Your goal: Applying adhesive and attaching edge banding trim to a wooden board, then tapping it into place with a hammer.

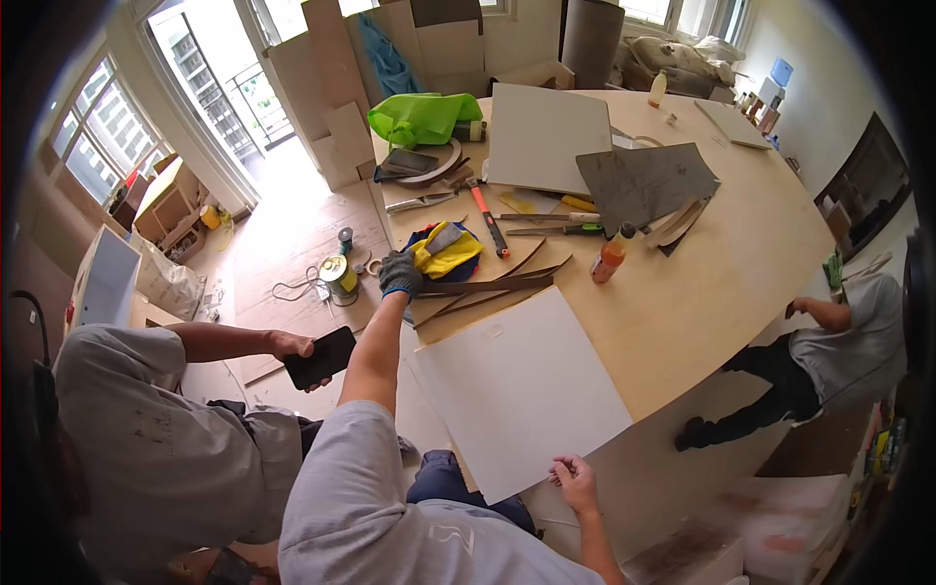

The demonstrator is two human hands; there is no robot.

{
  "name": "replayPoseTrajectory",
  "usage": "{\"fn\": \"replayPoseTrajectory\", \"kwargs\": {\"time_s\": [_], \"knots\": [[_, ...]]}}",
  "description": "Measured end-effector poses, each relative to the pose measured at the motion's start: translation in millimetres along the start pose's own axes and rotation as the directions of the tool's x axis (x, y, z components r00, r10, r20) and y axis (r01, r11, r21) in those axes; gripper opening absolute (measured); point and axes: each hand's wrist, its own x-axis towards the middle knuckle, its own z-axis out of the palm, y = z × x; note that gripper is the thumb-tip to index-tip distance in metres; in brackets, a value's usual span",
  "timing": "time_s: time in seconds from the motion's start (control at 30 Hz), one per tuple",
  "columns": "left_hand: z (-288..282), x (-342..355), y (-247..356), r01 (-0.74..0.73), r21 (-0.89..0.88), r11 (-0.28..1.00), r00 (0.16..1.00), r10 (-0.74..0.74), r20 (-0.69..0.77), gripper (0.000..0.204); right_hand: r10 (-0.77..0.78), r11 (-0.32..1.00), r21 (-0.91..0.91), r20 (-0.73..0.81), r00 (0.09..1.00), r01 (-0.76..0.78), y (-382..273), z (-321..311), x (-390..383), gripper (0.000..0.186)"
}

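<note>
My left hand [398, 275], in a grey work glove, reaches across to the table's left edge. It is next to a yellow and dark blue cloth [450, 255] and the ends of several dark edging strips [497, 285]; whether its fingers close on anything is hidden. My right hand [575, 482], bare, is at the near right edge of a white board [526, 382], its fingers half curled and apart, with nothing visible in them. The board lies flat on the table's near end and overhangs it. A scraper-like grey blade [444, 239] lies on the cloth.
On the wooden table [726, 253] are a hammer [489, 219], files [551, 230], an orange drink bottle [608, 255], a dark panel [648, 185], a pale panel [546, 141] and a green bag [419, 119]. A co-worker at left holds a phone [320, 359]; another person [838, 341] is at right.
</note>
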Motion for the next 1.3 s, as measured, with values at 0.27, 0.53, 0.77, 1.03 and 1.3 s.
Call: {"fn": "replayPoseTrajectory", "kwargs": {"time_s": [0.27,0.53,0.77,1.03,1.3], "knots": [[1,5,17,-0.244,-0.219,0.945,0.864,0.109,-0.491,0.035,-0.035,0.987,0.143,-0.253,0.967,0.073,-26,1,2,0.018],[8,88,87,-0.466,-0.388,0.795,0.865,0.317,-0.389,0.053,-0.011,0.995,0.087,-0.338,0.941,0.043,-42,73,0,0.020],[8,45,0,-0.444,-0.168,0.880,0.896,0.429,-0.117,0.048,0.002,0.992,0.119,-0.318,0.948,0.038,-68,124,7,0.021],[-2,49,-9,-0.339,-0.683,0.647,0.933,0.139,-0.332,0.022,-0.206,0.948,0.203,-0.193,0.959,0.245,-136,143,54,0.029],[-99,-85,50,-0.571,-0.820,0.048,0.628,0.668,-0.399,0.025,-0.305,0.392,0.908,-0.022,0.952,0.147,-196,146,108,0.079]]}}
